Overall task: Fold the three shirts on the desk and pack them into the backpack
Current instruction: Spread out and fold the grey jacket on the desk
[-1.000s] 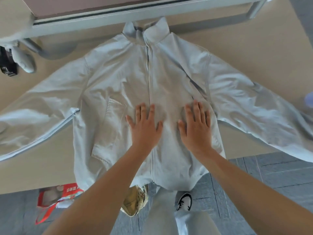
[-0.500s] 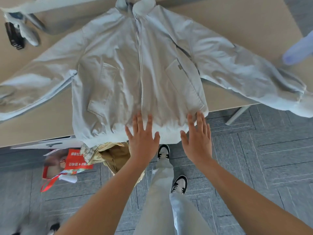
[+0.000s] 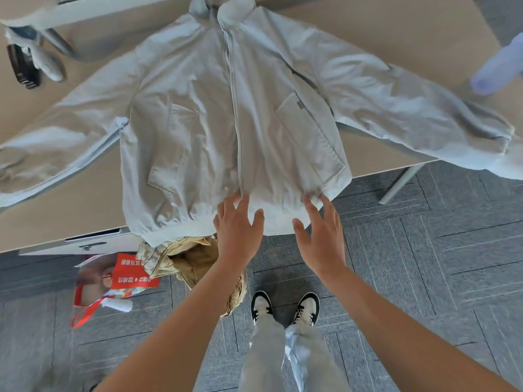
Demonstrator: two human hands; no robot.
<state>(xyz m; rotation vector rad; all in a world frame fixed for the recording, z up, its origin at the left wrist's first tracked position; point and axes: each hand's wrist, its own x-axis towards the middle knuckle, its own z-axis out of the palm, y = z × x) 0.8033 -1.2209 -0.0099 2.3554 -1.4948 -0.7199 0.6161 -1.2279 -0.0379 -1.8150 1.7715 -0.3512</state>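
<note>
Pale zip-front shirt lies face-up across the desk, sleeves spread wide and hem overhanging the near edge, while left hand and right hand, fingers splayed and gripping nothing, rest at that hem, seemingly flattening it for folding.

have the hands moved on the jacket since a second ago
Yes. Both hands, left and right, slid from the jacket chest down to its hem.
</note>
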